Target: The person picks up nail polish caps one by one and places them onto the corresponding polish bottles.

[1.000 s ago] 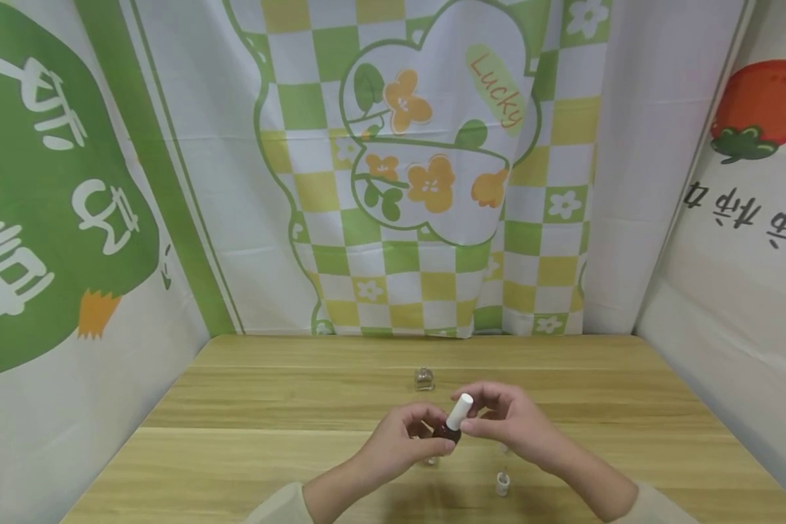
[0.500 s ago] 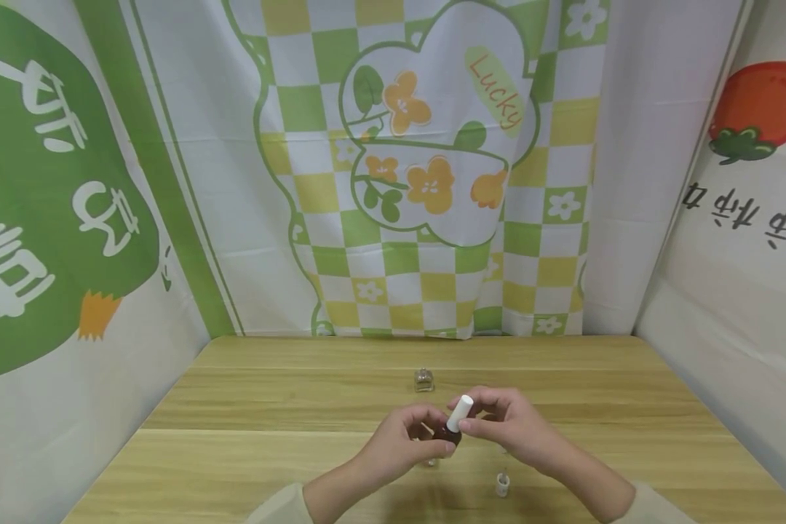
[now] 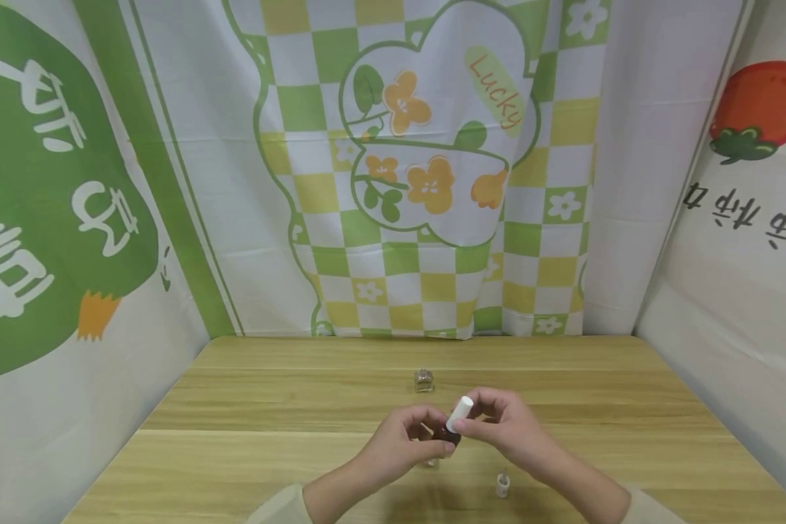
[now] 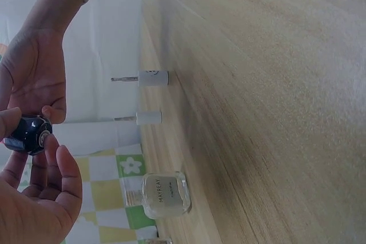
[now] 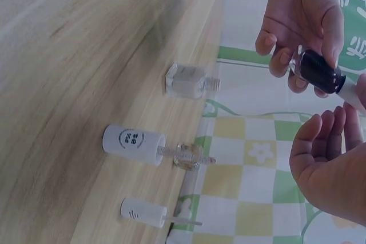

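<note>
My left hand (image 3: pixel 399 440) grips a small dark nail polish bottle (image 5: pixel 317 71), tilted and held above the table. Its white cap (image 3: pixel 460 415) sits on the neck and leans up to the right. The thumb and fingers of my right hand (image 3: pixel 511 426) pinch that cap. Below the hands, a clear, uncapped glass bottle (image 4: pixel 166 194) labelled MAYREAY stands on the table, mostly covered by my left hand in the head view. Two white caps stand with their brushes pointing up: a wider cap (image 5: pixel 132 144) and a slimmer cap (image 5: pixel 143 212).
Farther back on the wooden table (image 3: pixel 268 393) stands another small clear bottle (image 3: pixel 423 380). A checked green, yellow and white curtain (image 3: pixel 426 276) hangs along the back edge. Printed cloth walls close in the left and right sides.
My right hand has shifted slightly left and its thumb now lies lower across the white cap. The left hand and the dark bottle stay almost still.
</note>
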The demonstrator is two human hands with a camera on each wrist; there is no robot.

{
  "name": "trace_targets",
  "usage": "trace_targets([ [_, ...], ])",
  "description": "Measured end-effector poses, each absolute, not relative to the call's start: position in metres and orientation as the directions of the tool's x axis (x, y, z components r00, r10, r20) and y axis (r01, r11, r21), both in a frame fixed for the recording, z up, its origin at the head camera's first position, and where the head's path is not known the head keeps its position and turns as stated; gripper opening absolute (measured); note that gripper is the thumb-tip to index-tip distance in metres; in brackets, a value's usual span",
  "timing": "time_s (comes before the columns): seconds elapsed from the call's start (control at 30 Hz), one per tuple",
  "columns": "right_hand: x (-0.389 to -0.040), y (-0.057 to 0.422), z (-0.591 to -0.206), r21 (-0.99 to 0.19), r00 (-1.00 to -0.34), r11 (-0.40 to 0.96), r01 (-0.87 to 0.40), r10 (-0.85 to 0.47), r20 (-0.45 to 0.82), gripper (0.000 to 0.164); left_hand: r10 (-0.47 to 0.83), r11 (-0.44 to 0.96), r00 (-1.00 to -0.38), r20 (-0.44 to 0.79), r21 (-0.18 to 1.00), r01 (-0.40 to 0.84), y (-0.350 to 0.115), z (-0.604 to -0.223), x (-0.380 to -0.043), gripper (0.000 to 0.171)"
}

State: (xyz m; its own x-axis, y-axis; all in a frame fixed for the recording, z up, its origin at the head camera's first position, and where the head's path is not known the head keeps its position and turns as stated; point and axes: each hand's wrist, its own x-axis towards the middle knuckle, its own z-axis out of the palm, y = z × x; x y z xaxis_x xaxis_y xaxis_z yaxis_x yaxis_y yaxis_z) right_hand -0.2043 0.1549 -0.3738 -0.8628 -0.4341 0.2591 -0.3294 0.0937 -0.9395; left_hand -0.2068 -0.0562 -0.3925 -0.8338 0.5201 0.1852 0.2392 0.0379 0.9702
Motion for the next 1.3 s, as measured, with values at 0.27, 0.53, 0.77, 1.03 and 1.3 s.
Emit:
trace_targets([
  [0.27, -0.199, 0.149, -0.371, -0.944, -0.908, 0.154, -0.291, -0.357, 0.221, 0.023, 0.517, 0.051, -0.835, 0.187, 0.967, 0.248, -0.056, -0.394, -0.208, 0.021],
  [0.53, -0.198, 0.147, -0.371, -0.944, -0.920, 0.182, -0.274, -0.336, 0.202, 0.023, 0.520, 0.040, -0.833, 0.190, 0.969, 0.245, -0.057, -0.393, -0.206, 0.020],
  [0.77, -0.201, 0.151, -0.370, -0.936, -0.895, 0.172, -0.308, -0.387, 0.223, 0.021, 0.513, 0.059, -0.841, 0.173, 0.970, 0.236, -0.058, -0.392, -0.207, 0.020],
  [1.03, -0.206, 0.159, -0.368, -0.931, -0.821, 0.085, -0.356, -0.504, 0.268, 0.027, 0.521, 0.055, -0.834, 0.182, 0.968, 0.245, -0.059, -0.393, -0.207, 0.022],
  [1.3, -0.207, 0.160, -0.367, -0.931, -0.777, 0.052, -0.360, -0.569, 0.269, 0.025, 0.529, 0.044, -0.827, 0.192, 0.967, 0.252, -0.059, -0.393, -0.207, 0.022],
])
